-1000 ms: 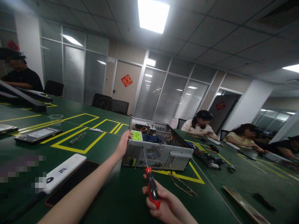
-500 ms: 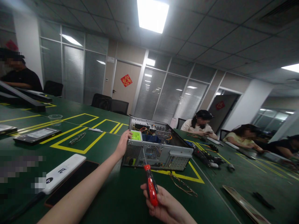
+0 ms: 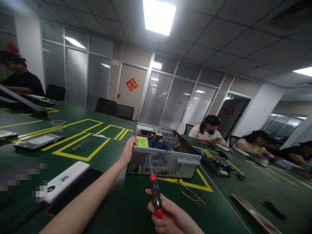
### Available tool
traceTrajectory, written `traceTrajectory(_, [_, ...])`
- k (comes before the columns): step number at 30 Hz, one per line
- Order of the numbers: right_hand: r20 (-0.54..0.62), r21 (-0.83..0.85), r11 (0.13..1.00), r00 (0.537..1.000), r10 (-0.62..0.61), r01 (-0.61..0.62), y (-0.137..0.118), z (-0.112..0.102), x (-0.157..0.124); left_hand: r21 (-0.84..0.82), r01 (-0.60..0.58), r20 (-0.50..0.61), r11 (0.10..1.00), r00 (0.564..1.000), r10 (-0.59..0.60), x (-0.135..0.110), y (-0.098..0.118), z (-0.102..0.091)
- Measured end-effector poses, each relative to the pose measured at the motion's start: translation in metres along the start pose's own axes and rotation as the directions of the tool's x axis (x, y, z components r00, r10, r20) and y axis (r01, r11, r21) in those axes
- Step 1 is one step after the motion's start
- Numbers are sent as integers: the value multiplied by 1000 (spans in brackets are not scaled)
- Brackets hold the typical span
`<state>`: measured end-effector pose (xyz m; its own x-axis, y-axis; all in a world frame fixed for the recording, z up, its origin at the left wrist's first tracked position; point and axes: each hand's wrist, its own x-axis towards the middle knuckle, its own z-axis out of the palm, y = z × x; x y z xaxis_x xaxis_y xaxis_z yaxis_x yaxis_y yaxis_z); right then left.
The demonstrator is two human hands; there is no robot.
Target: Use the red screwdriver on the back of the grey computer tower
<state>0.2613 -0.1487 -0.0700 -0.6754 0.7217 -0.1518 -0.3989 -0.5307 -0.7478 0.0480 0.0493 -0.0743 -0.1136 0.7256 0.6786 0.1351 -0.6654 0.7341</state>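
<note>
Your right hand (image 3: 168,212) grips screwdriver (image 3: 156,195) | your left hand (image 3: 128,151) clasps computer case (image 3: 173,155) — top open, power supply (image 3: 142,142) still inside

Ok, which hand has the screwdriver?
The right hand: its fingers are wrapped around the red-and-black handle of the screwdriver. The left hand instead touches the open computer case beside its bright yellow-green label.

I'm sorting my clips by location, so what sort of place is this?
Probably an office room used as an electronics workspace: a large green table with yellow line markings, an open grey metal computer case, and framed glass partitions behind.
</note>
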Motion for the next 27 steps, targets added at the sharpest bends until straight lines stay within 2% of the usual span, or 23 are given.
traceTrajectory(4, [42, 23, 998, 997, 58, -59, 2, 0, 4, -14, 1, 3, 1000, 1000, -1, -1, 0, 0])
traceTrajectory(10, [10, -67, 998, 1000, 6, -5, 5, -4, 6, -12, 9, -2, 1000, 1000, -9, -1, 1, 0])
traceTrajectory(17, [-54, -57, 998, 998, -39, 36, 7, -12, 4, -10, -9, -7, 1000, 1000, 9, 1, -3, 1])
traceTrajectory(21, [39, 11, 996, 995, -89, 89, 10, -18, 6, 0, -12, -2, 1000, 1000, 12, 2, -5, 0])
traceTrajectory(23, [88, 34, 997, 993, -74, 71, 10, -21, 7, -4, -11, -2, 1000, 1000, 11, 1, -5, 0])
traceTrajectory(27, [43, 44, 996, 995, -86, 84, 7, -22, 5, -11, -4, -5, 1000, 1000, 4, 1, -3, 0])
